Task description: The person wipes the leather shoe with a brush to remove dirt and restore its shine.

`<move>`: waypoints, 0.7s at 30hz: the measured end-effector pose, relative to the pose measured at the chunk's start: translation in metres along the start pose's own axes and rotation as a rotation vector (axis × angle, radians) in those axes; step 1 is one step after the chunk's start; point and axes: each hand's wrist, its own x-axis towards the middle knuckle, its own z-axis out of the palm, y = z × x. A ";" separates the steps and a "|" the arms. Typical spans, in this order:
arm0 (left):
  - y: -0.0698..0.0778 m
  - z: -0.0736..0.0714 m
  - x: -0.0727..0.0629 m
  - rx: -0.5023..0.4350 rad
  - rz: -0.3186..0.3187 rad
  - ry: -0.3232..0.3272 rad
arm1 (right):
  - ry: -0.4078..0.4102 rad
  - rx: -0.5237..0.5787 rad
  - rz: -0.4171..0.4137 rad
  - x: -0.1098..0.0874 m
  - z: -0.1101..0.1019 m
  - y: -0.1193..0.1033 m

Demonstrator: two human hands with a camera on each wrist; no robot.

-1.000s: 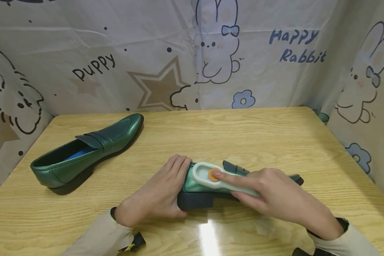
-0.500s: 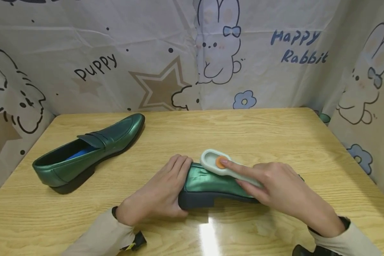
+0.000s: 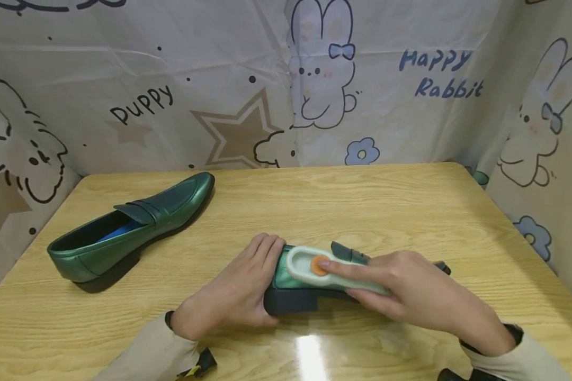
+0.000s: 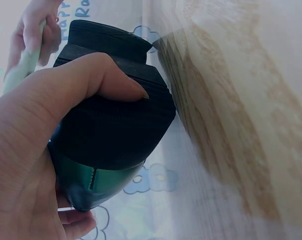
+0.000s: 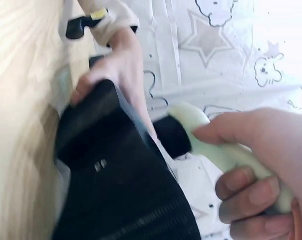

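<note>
Left hand (image 3: 238,283) clamped round the heel of a glossy metallic-green loafer with a black sole (image 3: 283,275), thumb across the heel's underside, fingers behind: a steadying grip, I'd say! The shoe's over the table's (image 3: 386,206) near middle, tipped so its green flank faces up, apparently to offer that side. Right hand (image 3: 410,288) wrapped round a pale mint plastic brush (image 3: 301,264), forefinger on its round orange button (image 3: 317,266), probably for control. Black brush head (image 5: 173,137) against the flank, seemingly touching. The matching green loafer (image 3: 181,203) stands upright, well apart, leaving elbow room.
</note>
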 end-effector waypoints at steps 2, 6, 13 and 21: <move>0.000 0.000 0.000 -0.007 0.004 0.007 | -0.034 0.048 -0.030 0.001 0.003 -0.002; 0.000 0.000 0.000 -0.009 0.007 0.013 | -0.028 0.019 0.008 0.002 0.005 -0.003; 0.001 0.000 0.001 -0.002 -0.012 -0.006 | -0.003 -0.081 0.132 0.000 0.000 0.001; -0.001 -0.001 0.000 -0.018 -0.013 -0.009 | 0.067 -0.192 0.119 0.000 -0.002 0.005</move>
